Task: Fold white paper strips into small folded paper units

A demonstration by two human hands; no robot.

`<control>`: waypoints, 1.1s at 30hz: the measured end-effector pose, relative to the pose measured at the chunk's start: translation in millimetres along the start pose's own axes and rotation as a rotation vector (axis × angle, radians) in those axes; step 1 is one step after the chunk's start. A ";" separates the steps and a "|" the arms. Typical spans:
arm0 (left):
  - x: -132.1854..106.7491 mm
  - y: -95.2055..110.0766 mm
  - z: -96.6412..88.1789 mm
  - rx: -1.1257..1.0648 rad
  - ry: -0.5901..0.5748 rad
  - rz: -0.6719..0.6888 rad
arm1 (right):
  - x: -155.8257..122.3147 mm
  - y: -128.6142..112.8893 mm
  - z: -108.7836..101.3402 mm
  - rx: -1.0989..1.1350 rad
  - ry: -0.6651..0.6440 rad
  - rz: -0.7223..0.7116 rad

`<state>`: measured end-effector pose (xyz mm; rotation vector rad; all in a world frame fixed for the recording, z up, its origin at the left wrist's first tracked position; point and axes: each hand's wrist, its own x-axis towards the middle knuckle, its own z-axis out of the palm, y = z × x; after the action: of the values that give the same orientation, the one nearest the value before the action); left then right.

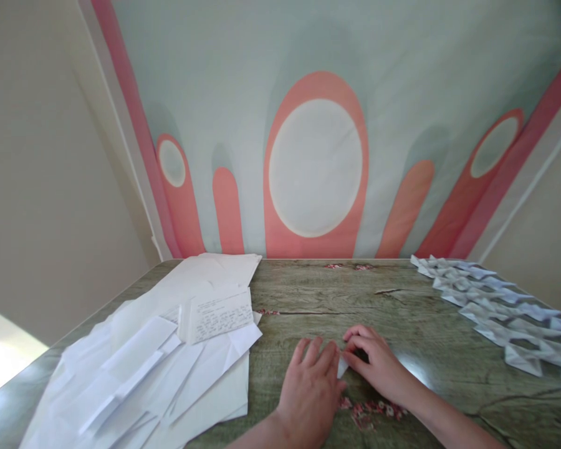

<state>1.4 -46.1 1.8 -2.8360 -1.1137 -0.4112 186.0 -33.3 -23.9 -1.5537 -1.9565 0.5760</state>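
A small folded piece of white paper [342,366] shows between my two hands, low in the middle of the table. My left hand [312,385] lies over its left side with the fingers close together, hiding much of it. From the right, my right hand [373,362] pinches the paper's edge between thumb and forefinger, the other fingers curled. How the paper is folded under my left palm cannot be seen.
Loose white sheets and folded strips [168,374], one with handwriting [220,315], heap on the left of the wood-patterned table [299,293]. Rows of folded white paper pieces [505,318] stand along the right side. A painted panel [234,81] rises behind the table.
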 end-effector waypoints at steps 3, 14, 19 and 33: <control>-0.7 -0.2 1.9 -0.010 -0.040 -0.015 | 0.5 0.0 -0.2 0.000 -0.003 0.001; 0.2 0.4 4.8 -0.030 -0.072 -0.048 | 0.0 1.5 3.8 -0.036 0.050 -0.008; -0.7 -0.4 10.1 -0.016 -0.069 -0.055 | -0.3 1.8 3.0 -0.037 0.050 -0.009; 2.9 -18.5 -9.5 -0.409 -0.045 -0.181 | -5.3 5.5 5.8 -0.021 0.082 -0.050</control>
<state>-11.2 -32.1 11.2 -3.1064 -1.4516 -0.6595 187.1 -37.1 -32.6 -1.5126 -1.9396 0.4647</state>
